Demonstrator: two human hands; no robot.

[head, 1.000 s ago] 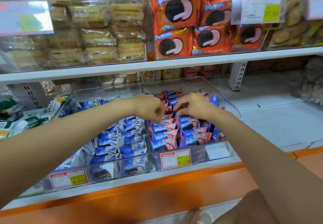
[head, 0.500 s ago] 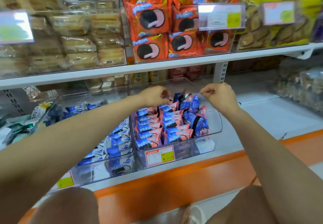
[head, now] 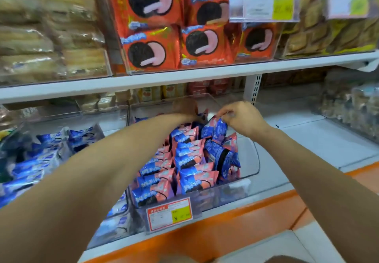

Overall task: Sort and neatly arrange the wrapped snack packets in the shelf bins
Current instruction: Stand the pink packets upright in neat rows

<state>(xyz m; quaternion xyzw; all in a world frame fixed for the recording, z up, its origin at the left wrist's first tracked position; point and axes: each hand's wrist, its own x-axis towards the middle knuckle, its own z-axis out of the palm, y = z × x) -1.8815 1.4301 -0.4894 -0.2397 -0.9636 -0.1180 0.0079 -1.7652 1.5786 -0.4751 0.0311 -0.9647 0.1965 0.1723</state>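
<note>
A clear plastic bin [head: 251, 160] on the lower shelf holds rows of blue-and-pink wrapped snack packets [head: 188, 164]. My right hand [head: 244, 119] pinches the top edge of one blue-and-pink packet [head: 217, 128] at the back right of the rows. My left hand [head: 186, 109] reaches deep into the back of the same bin, blurred, its fingers among the rear packets; what it holds is hidden. A second clear bin [head: 114, 119] to the left holds blue-and-white packets [head: 41, 160].
The upper shelf edge [head: 184, 76] hangs just above my hands, with orange cookie packs [head: 151, 49] and pale wafer packs [head: 51, 37]. A price tag [head: 170, 213] fronts the bin. White shelf surface [head: 307, 139] lies to the right, beside another clear bin [head: 352, 111].
The view has moved closer and to the right. My left hand pushed further back into the bin. My right hand came down from the bin's rear rim and took hold of a packet.
</note>
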